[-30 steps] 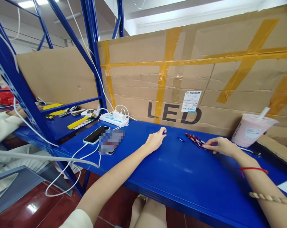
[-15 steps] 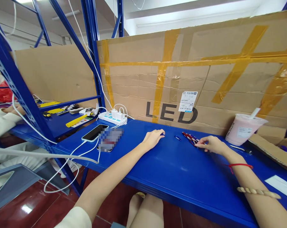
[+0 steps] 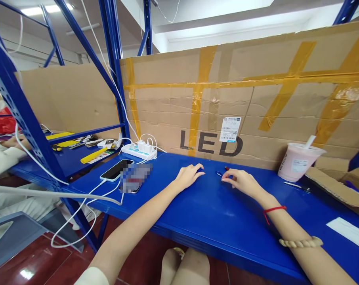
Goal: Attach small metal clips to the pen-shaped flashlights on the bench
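Observation:
My left hand [image 3: 190,175] rests on the blue tabletop with its fingers bent and the thumb apart from them. A dark blue spot shows at its fingertips, too small to make out. My right hand [image 3: 241,181] is to the right of it, thumb and forefinger pinched at the near end of a small blue pen piece [image 3: 218,173], which lies on the table. Behind the right hand, the red end of a pen [image 3: 226,168] peeks out. The rest of that pen is hidden by the hand.
A pink drink cup [image 3: 300,162] stands at the right by an open cardboard box [image 3: 337,186], a pen [image 3: 296,187] before it. At the left are a phone [image 3: 117,170], a power strip [image 3: 138,151] and cables. A cardboard wall [image 3: 167,111] closes the back.
My right hand has moved left from the red and blue pens to the small blue piece, now covering most of the pens. My left hand stays nearly in place. The view has shifted slightly.

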The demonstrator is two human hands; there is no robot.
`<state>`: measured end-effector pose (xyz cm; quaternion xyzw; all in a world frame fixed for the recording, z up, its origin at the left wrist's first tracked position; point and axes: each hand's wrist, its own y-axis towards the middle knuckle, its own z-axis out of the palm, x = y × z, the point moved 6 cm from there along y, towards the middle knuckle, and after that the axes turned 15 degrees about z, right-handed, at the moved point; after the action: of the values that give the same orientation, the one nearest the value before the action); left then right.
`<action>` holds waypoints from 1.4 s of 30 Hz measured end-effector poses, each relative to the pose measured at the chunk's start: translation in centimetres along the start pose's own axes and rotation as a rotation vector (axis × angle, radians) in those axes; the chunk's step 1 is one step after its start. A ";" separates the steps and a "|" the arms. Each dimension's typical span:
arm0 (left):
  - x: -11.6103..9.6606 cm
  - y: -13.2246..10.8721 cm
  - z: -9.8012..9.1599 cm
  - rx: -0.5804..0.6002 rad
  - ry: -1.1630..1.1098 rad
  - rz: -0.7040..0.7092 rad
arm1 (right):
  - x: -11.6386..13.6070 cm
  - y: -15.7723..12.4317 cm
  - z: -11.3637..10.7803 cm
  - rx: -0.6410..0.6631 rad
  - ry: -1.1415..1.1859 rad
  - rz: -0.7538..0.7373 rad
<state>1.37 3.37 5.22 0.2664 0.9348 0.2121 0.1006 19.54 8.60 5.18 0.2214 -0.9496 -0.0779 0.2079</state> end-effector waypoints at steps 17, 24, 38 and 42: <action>-1.3 0.2 -0.3 -0.098 -0.245 0.050 | 3.0 -1.0 -0.7 -0.168 0.329 -0.046; -1.9 0.4 -0.2 -0.097 -0.363 0.090 | 4.2 -1.4 -1.2 -0.215 0.642 -0.082; -3.0 0.4 0.2 -0.116 -0.324 0.290 | 4.0 -1.1 -0.7 -0.082 0.745 -0.066; -3.3 0.3 0.4 -0.090 -0.273 0.308 | 3.2 -0.6 0.0 0.007 0.743 0.020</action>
<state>4.41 1.94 5.27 0.4276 0.8503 0.2285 0.2048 17.17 6.66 6.21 0.2262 -0.8115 0.0130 0.5386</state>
